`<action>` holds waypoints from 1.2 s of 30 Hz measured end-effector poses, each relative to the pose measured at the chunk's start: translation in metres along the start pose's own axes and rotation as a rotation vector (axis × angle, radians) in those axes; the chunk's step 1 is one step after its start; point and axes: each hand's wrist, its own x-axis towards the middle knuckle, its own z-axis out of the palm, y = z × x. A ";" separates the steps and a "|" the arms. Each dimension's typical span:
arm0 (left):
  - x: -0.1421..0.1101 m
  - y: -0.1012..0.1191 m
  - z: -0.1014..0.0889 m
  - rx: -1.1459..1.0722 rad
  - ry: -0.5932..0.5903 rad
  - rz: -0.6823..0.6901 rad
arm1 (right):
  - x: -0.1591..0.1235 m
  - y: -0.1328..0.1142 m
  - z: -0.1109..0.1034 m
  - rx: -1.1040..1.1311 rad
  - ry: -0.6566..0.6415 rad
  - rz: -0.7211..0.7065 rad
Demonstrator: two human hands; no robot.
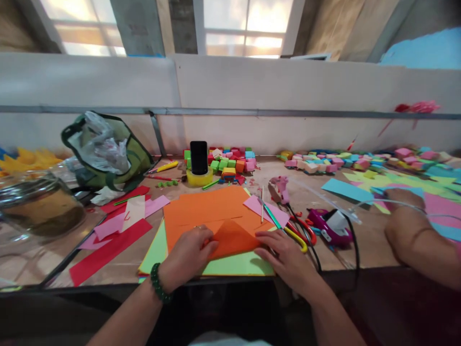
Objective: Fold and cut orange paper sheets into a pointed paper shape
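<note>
A folded sheet of orange paper [232, 238] bulges up between my two hands at the table's front. My left hand [190, 254], with a green bead bracelet above it, is closed on the left end of the fold, thumb and fingers together. At the other end, my right hand [286, 254] has the paper's corner between thumb and fingers. Underneath lie more orange sheets [205, 204] and a stack of pale green paper [237, 265]. Scissors [275, 218] with yellow handles lie just beyond my right hand, partly over a pink paper piece [254, 206].
Red strips [108, 252] lie left, near a glass jar [39, 206] and a green bag [133, 161]. A phone [199, 157] stands on a tape roll [200, 179] before small paper blocks [234, 161]. Right are a glue gun [283, 190], a purple device [329, 228] and a co-worker's arm [414, 240].
</note>
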 end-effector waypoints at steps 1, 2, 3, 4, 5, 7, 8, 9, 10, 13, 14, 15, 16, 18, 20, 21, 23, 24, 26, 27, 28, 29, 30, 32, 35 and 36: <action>0.004 -0.003 0.001 0.013 0.002 -0.015 | 0.002 0.002 0.002 -0.008 0.027 0.014; 0.007 -0.005 0.003 0.021 -0.001 -0.029 | 0.004 0.004 0.004 -0.022 0.049 0.034; 0.010 -0.006 0.004 0.024 -0.004 -0.044 | 0.006 0.005 0.006 -0.043 0.065 0.058; 0.012 -0.007 0.005 0.020 -0.010 -0.058 | 0.008 0.005 0.006 -0.068 0.067 0.084; 0.014 -0.008 0.006 0.015 -0.016 -0.070 | 0.011 0.005 0.006 -0.095 0.058 0.112; 0.016 -0.008 0.006 0.001 -0.032 -0.093 | 0.018 0.002 0.003 -0.126 0.023 0.173; 0.017 -0.008 0.006 -0.003 -0.038 -0.105 | 0.022 0.000 0.001 -0.129 0.000 0.210; 0.017 -0.008 0.006 -0.005 -0.043 -0.117 | 0.026 -0.002 0.000 -0.130 -0.029 0.251; 0.017 -0.008 0.005 -0.006 -0.052 -0.131 | 0.029 -0.005 -0.002 -0.135 -0.061 0.293; 0.014 -0.007 0.003 -0.036 -0.085 -0.161 | 0.038 -0.012 -0.003 -0.185 -0.144 0.372; 0.011 -0.006 0.003 -0.057 -0.095 -0.162 | 0.039 -0.014 -0.002 -0.197 -0.161 0.367; 0.008 -0.006 0.002 -0.081 -0.106 -0.161 | 0.040 -0.017 -0.002 -0.197 -0.171 0.348; 0.005 -0.005 0.002 -0.103 -0.115 -0.159 | 0.039 -0.019 -0.002 -0.186 -0.179 0.327; -0.002 -0.003 0.001 -0.138 -0.135 -0.165 | 0.038 -0.023 -0.002 -0.137 -0.205 0.307; -0.007 -0.001 0.002 -0.162 -0.151 -0.172 | 0.037 -0.028 -0.003 -0.081 -0.257 0.333; -0.009 -0.001 0.003 -0.170 -0.149 -0.176 | 0.038 -0.029 -0.003 -0.063 -0.282 0.353; -0.012 -0.001 0.004 -0.188 -0.132 -0.174 | 0.040 -0.031 -0.004 -0.054 -0.305 0.357; -0.013 -0.001 0.005 -0.197 -0.124 -0.170 | 0.041 -0.031 -0.003 -0.054 -0.299 0.337; -0.014 -0.003 0.006 -0.213 -0.111 -0.160 | 0.046 -0.032 -0.002 -0.047 -0.274 0.277; -0.014 -0.004 0.007 -0.219 -0.108 -0.151 | 0.048 -0.032 -0.001 -0.039 -0.267 0.252; -0.013 -0.004 0.007 -0.223 -0.106 -0.141 | 0.051 -0.034 0.001 -0.034 -0.259 0.239; -0.013 -0.005 0.007 -0.224 -0.101 -0.132 | 0.053 -0.036 0.003 -0.035 -0.255 0.241; -0.013 -0.006 0.007 -0.222 -0.095 -0.125 | 0.055 -0.038 0.004 -0.042 -0.254 0.252; -0.014 -0.007 0.007 -0.219 -0.078 -0.116 | 0.059 -0.042 0.007 -0.065 -0.261 0.268; -0.017 -0.007 0.009 -0.223 -0.054 -0.101 | 0.061 -0.044 0.010 -0.073 -0.293 0.260; -0.018 -0.006 0.010 -0.221 -0.048 -0.093 | 0.060 -0.043 0.011 -0.064 -0.300 0.251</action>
